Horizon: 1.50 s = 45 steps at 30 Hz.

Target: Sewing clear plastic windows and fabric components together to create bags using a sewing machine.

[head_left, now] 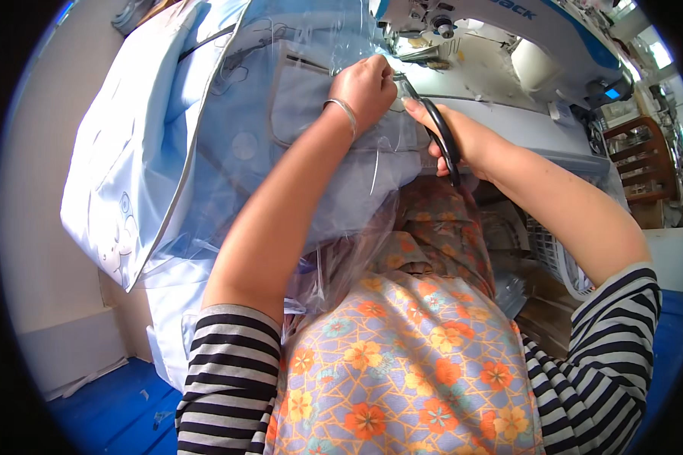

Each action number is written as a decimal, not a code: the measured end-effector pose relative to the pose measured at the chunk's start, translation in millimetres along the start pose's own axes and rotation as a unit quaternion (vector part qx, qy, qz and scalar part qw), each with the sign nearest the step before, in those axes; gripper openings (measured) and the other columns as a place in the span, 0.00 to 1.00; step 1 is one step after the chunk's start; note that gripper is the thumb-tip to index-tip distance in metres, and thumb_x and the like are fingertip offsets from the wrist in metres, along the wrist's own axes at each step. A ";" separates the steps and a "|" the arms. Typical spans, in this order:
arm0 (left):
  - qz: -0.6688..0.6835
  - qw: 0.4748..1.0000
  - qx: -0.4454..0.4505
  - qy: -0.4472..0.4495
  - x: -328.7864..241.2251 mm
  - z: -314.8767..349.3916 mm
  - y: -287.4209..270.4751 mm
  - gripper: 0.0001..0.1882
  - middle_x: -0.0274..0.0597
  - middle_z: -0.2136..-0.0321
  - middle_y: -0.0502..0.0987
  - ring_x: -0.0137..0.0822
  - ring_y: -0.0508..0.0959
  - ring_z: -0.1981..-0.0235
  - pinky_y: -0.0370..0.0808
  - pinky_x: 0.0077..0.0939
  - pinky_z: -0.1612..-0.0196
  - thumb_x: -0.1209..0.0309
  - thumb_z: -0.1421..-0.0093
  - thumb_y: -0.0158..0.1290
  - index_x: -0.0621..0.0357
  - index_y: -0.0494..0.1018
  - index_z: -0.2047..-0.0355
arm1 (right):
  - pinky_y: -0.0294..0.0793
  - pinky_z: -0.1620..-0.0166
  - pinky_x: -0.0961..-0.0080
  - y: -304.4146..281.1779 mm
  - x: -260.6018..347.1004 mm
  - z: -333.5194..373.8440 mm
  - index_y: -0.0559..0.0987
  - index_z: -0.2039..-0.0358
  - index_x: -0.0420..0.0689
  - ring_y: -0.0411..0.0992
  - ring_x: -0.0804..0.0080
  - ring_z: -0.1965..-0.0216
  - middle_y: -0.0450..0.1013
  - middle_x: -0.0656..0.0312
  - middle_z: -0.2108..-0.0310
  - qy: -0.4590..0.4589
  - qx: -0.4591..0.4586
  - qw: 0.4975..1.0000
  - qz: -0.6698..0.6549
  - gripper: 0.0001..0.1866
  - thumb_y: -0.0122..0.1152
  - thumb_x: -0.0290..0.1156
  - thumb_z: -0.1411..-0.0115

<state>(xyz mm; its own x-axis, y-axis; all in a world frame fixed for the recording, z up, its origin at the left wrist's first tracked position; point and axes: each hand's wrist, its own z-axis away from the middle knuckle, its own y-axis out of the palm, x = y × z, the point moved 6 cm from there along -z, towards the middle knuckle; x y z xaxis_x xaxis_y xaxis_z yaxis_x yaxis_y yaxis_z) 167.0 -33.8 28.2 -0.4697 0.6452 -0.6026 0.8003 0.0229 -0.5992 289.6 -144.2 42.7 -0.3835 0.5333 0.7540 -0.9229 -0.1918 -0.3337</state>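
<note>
My left hand (366,92) is closed in a fist at the upper middle, gripping the edge of a clear plastic sheet (379,171). My right hand (463,135) is wrapped round the black handles of a pair of scissors (442,130). The blades point up and left, close beside my left fist; whether they are parted is hard to see. Under the plastic lies a light blue fabric piece (239,114) with a pocket-like panel (303,95). The fabric spreads left and hangs over the table's edge, its border bound in a dark edging.
A white and blue sewing machine (501,23) stands at the upper right, with a white cone (536,62) beside it. A white plastic basket (552,254) sits below the table on the right. Behind it is a brown wooden chair (645,159). The floor (129,413) is blue.
</note>
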 end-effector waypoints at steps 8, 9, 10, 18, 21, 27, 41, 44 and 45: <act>0.023 1.000 0.002 -0.020 2.1 -1.1 -3.2 0.07 0.53 0.70 0.78 0.53 0.78 0.67 0.75 0.42 0.62 0.71 0.46 0.49 0.60 0.72 0.70 | 0.68 0.75 0.80 13.5 8.5 -9.6 0.63 0.38 0.49 0.59 0.79 0.81 0.61 0.66 0.76 0.016 -0.005 1.000 0.006 0.50 0.49 0.75 0.50; 0.023 0.999 0.003 -0.025 2.0 -1.4 -3.0 0.06 0.53 0.70 0.78 0.53 0.78 0.67 0.75 0.43 0.61 0.71 0.46 0.49 0.61 0.72 0.70 | 0.68 0.75 0.80 13.5 8.8 -9.3 0.63 0.38 0.49 0.59 0.79 0.81 0.61 0.66 0.76 0.016 -0.006 1.000 0.008 0.50 0.49 0.75 0.50; 0.022 0.999 0.005 -0.030 2.6 -1.1 -2.9 0.06 0.53 0.70 0.78 0.54 0.78 0.67 0.74 0.43 0.61 0.71 0.46 0.49 0.61 0.72 0.70 | 0.69 0.75 0.80 14.4 10.1 -8.1 0.63 0.38 0.49 0.59 0.79 0.81 0.61 0.66 0.75 0.016 -0.006 1.000 0.000 0.50 0.49 0.76 0.51; 0.020 0.999 0.005 -0.027 0.2 -0.9 -4.5 0.07 0.54 0.71 0.78 0.54 0.77 0.66 0.74 0.43 0.61 0.70 0.45 0.50 0.61 0.72 0.70 | 0.71 0.74 0.78 13.2 14.4 -9.6 0.64 0.41 0.46 0.61 0.78 0.81 0.62 0.64 0.75 0.037 -0.020 0.999 -0.010 0.51 0.51 0.75 0.52; 0.020 1.000 0.000 -0.019 0.3 -1.4 -3.7 0.07 0.54 0.71 0.78 0.54 0.77 0.66 0.74 0.43 0.61 0.70 0.45 0.50 0.61 0.72 0.70 | 0.73 0.75 0.75 13.6 16.7 -17.6 0.66 0.46 0.43 0.65 0.76 0.81 0.64 0.62 0.74 0.019 -0.027 0.999 -0.028 0.45 0.53 0.71 0.49; 0.038 0.998 0.023 -0.042 2.7 -2.4 -2.4 0.08 0.54 0.71 0.78 0.54 0.77 0.66 0.74 0.42 0.60 0.70 0.46 0.50 0.62 0.73 0.70 | 0.72 0.76 0.75 15.8 11.2 -19.4 0.67 0.46 0.43 0.64 0.76 0.82 0.64 0.62 0.74 0.002 -0.022 0.999 -0.043 0.40 0.51 0.66 0.44; 0.069 0.998 -0.001 -0.011 7.4 -3.0 -5.2 0.08 0.55 0.73 0.78 0.55 0.78 0.68 0.74 0.42 0.62 0.71 0.46 0.50 0.64 0.74 0.70 | 0.72 0.77 0.76 10.8 20.2 -28.6 0.68 0.49 0.46 0.64 0.78 0.82 0.64 0.64 0.76 0.031 -0.037 0.998 -0.044 0.40 0.54 0.68 0.48; 0.086 0.996 -0.007 -0.014 7.1 -3.5 -6.8 0.08 0.56 0.73 0.78 0.55 0.78 0.68 0.74 0.41 0.62 0.71 0.46 0.50 0.64 0.74 0.70 | 0.72 0.77 0.75 11.3 18.0 -27.9 0.69 0.52 0.46 0.64 0.77 0.82 0.64 0.64 0.77 0.038 -0.039 0.997 -0.049 0.37 0.54 0.66 0.47; 0.082 0.996 0.001 -0.019 7.3 -3.6 -6.0 0.08 0.56 0.73 0.78 0.55 0.78 0.68 0.74 0.42 0.62 0.71 0.46 0.50 0.64 0.74 0.71 | 0.70 0.78 0.74 11.4 18.0 -27.1 0.70 0.55 0.46 0.64 0.76 0.82 0.64 0.64 0.77 0.030 -0.040 0.997 -0.055 0.33 0.54 0.63 0.46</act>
<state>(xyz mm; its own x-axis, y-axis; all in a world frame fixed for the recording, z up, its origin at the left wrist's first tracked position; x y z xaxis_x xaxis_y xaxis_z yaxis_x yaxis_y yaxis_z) 160.2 -26.4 29.3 -0.3465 0.6106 -0.7122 0.8665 -0.0826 -0.4923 273.1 -114.4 37.1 -0.2760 0.5967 0.7535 -0.9525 -0.0646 -0.2977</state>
